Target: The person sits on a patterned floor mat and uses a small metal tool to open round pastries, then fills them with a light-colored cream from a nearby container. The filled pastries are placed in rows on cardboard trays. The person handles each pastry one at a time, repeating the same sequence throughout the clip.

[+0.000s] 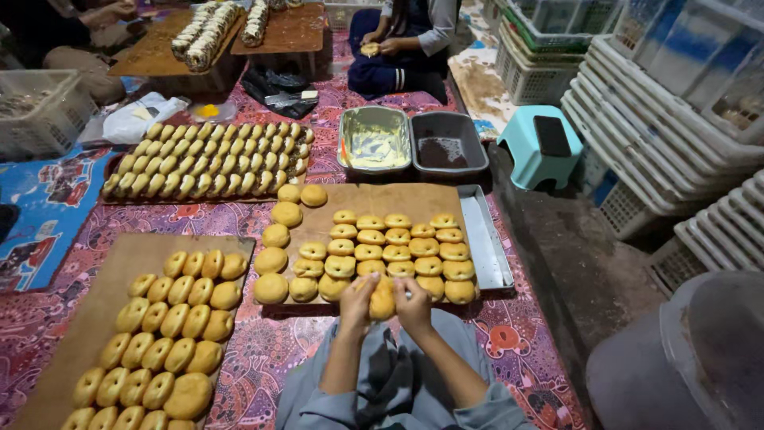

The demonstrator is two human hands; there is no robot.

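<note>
Over patterned mat (263, 350), hands (383, 301) hold bun (382, 302) upright.

A patterned floor mat (263, 350) carries wooden boards (87, 318) of buns, two metal trays (374, 139) (side by side) and a teal stool (529, 151).

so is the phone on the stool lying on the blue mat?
No, the dark phone lies on the light blue stool, right of the two metal trays.

Dark phone (551, 135) on teal stool (535, 151)
</note>
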